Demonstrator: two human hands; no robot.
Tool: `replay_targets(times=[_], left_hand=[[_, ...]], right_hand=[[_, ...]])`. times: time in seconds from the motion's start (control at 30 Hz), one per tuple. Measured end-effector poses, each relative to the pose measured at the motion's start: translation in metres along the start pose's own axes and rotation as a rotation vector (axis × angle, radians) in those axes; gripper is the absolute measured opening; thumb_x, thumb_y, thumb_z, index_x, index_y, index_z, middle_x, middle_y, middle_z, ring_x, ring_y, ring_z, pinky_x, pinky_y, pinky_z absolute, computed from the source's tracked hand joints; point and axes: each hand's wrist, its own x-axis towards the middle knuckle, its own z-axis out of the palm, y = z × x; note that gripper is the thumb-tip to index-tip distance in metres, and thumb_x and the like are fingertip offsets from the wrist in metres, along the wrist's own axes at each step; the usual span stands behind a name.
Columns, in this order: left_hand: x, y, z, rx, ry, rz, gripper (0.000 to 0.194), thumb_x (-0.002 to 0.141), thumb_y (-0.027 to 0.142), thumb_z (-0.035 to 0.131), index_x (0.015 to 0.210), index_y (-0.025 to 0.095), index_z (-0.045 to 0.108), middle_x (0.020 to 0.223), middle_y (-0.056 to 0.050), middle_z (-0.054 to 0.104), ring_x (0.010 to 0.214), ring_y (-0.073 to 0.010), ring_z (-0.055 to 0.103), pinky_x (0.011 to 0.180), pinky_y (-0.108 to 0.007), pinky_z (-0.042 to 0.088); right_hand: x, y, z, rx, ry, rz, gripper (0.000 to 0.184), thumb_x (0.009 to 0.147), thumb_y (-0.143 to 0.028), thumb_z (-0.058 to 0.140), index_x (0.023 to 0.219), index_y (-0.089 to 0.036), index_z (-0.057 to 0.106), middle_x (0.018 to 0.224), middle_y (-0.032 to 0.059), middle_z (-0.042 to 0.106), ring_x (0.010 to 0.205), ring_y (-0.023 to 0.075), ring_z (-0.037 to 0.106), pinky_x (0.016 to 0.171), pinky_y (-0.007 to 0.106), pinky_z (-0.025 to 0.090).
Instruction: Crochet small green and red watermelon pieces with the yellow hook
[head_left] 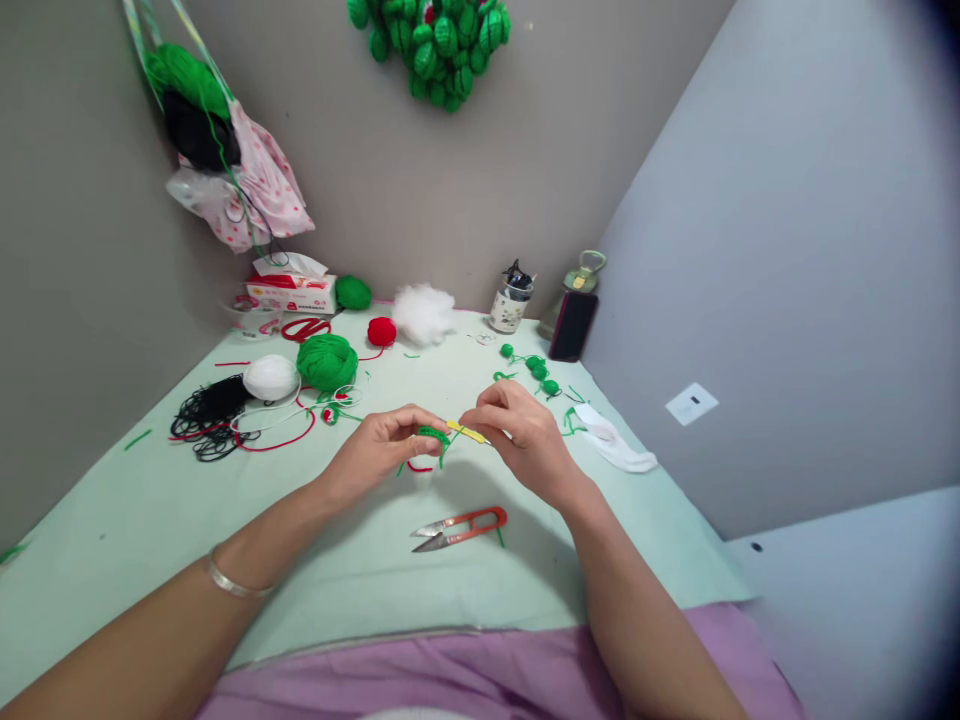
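Observation:
My left hand (386,440) pinches a small green crocheted piece (433,433) over the middle of the table. Closed around a yellow-handled crochet hook (468,432), my right hand (521,430) is just to the right of it. Green yarn runs between the piece and the hook, and a short tail hangs beneath. The hook's tip by the stitches is too small to make out. Below both hands, a pair of orange thread snips (480,522) lies on the pale green tablecloth (337,600).
At left lie a green yarn ball (327,362), a white yarn ball (271,378) and tangled black yarn (206,415). Behind are a red ball (382,332), white stuffing (424,315), red scissors (306,329) and a tissue box (300,293). A phone (574,326) leans at right near small green balls (538,370).

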Motion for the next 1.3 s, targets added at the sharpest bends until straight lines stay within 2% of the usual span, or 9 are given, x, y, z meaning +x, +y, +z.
replay_targets(times=[0.4,0.67,1.03,1.3], left_hand=[[0.000,0.002,0.001,0.028,0.017,-0.007,0.015,0.083,0.028,0.069,0.096,0.020,0.072,0.097,-0.002,0.064,0.087,-0.0162,0.058,0.082,-0.029,0.043],[-0.002,0.001,0.002,-0.039,-0.055,0.041,0.011,0.085,0.022,0.066,0.094,0.022,0.072,0.098,0.000,0.064,0.087,-0.0137,0.060,0.082,-0.025,0.046],[-0.002,0.005,0.004,-0.111,-0.076,-0.029,0.013,0.084,0.025,0.068,0.095,0.017,0.067,0.081,0.000,0.066,0.076,-0.0126,0.062,0.075,-0.025,0.046],[-0.002,0.003,0.002,-0.146,-0.054,-0.013,0.019,0.084,0.032,0.069,0.095,0.018,0.063,0.080,0.001,0.066,0.075,-0.0139,0.064,0.074,-0.026,0.048]], right_hand=[[-0.001,-0.002,-0.001,-0.028,0.008,-0.036,0.025,0.098,-0.017,0.046,0.090,-0.023,0.069,0.083,0.0045,0.055,0.077,0.0148,0.052,0.065,0.028,0.042],[-0.001,0.000,-0.001,0.201,-0.037,0.025,0.018,0.094,-0.015,0.054,0.095,-0.023,0.070,0.086,0.0032,0.056,0.080,0.0142,0.055,0.069,0.028,0.044],[0.000,-0.005,0.003,0.284,-0.031,0.047,0.017,0.094,-0.015,0.056,0.094,-0.024,0.070,0.084,0.0025,0.056,0.080,0.0145,0.055,0.069,0.029,0.045],[-0.001,-0.002,0.013,0.175,0.000,0.105,0.012,0.092,-0.024,0.060,0.102,-0.023,0.068,0.091,0.0050,0.059,0.082,0.0154,0.056,0.071,0.029,0.045]])
